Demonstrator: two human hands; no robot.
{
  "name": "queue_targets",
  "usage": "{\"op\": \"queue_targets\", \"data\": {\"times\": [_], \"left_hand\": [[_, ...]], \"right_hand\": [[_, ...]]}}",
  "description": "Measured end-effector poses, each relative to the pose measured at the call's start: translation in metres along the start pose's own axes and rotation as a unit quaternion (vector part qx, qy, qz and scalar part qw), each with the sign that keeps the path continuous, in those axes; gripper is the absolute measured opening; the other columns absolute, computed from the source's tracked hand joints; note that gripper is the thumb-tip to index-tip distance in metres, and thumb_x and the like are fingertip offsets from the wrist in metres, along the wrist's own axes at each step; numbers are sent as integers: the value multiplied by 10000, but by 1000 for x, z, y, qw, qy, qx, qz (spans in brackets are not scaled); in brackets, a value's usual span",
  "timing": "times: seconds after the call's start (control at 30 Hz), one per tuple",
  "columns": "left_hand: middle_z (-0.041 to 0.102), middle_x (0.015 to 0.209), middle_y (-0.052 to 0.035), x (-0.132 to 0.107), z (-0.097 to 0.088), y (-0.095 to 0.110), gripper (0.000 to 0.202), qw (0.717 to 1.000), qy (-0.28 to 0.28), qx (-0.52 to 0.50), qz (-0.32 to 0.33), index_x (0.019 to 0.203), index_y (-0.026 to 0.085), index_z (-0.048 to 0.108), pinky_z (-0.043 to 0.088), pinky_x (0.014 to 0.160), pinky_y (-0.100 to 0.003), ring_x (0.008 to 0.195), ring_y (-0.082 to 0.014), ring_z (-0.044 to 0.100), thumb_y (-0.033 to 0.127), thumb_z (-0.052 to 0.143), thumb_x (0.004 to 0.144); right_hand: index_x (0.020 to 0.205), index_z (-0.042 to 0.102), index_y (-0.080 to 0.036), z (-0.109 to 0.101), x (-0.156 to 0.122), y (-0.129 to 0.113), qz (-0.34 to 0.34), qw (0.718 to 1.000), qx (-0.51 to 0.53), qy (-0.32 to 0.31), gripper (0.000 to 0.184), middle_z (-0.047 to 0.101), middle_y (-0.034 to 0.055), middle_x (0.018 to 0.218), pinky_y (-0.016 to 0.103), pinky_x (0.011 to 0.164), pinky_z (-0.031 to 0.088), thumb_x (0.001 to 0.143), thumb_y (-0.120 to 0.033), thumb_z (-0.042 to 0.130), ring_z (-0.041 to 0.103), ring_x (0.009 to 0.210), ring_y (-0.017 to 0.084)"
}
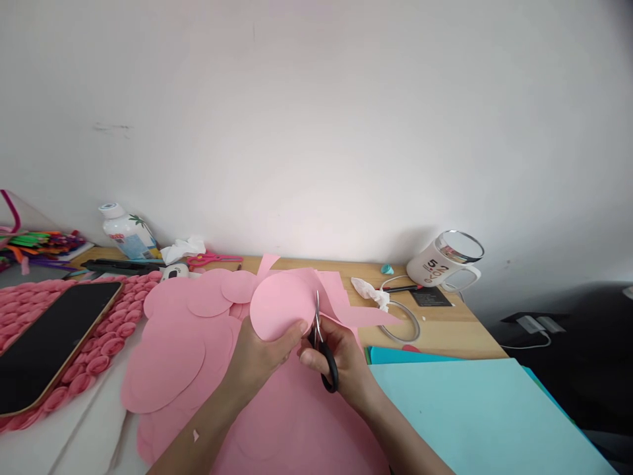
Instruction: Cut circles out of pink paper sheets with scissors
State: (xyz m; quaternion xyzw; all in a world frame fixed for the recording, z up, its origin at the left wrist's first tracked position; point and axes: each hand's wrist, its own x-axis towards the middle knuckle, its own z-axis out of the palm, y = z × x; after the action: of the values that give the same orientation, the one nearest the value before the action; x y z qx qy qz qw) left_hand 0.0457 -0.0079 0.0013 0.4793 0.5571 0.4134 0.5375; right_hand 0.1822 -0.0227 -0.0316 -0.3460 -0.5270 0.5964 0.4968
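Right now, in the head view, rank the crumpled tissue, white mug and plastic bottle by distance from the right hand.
1. the crumpled tissue, just beyond the right hand
2. the white mug, far right by the wall
3. the plastic bottle, far left by the wall

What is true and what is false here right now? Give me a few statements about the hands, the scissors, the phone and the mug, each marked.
1. The right hand holds black-handled scissors against the pink paper. True.
2. The left hand rests on the phone. False: it grips the pink paper; the phone lies far left on a pink mat.
3. The mug stands on the blue sheet. False: it stands on the bare wooden table, beyond that sheet.
4. Cut pink circles lie left of the hands. True.
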Motion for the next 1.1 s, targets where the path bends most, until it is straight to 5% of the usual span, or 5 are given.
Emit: {"op": "queue_targets", "data": {"times": [0.37,0.8,1.1], "left_hand": [[395,439,77,-1,-1,1,227,1000,6,5,7,638,178,526,238,356,-210,402,-76,335,346,670,591],[365,360,74,1,-3,-1,274,999,-2,36,31,506,184,466,251,349,-213,346,-69,323,368,624,634],[370,321,64,-3,-1,6,345,998,-23,33,44,435,184,444,287,369,-220,323,-66,325,370,593,684]], "right_hand": [[689,501,-183,2,1,-4,12,1000,-15,13,396,382,-58,565,229,455,226,636,-502,731,281,507,89],[614,496,-184,3,0,-5,41,998,-35,31,217,423,-63,467,230,436,281,684,-302,663,343,444,91],[656,483,-187,5,1,-4,14,1000,-3,16,364,429,-48,531,241,478,275,652,-466,717,341,497,103]]}}
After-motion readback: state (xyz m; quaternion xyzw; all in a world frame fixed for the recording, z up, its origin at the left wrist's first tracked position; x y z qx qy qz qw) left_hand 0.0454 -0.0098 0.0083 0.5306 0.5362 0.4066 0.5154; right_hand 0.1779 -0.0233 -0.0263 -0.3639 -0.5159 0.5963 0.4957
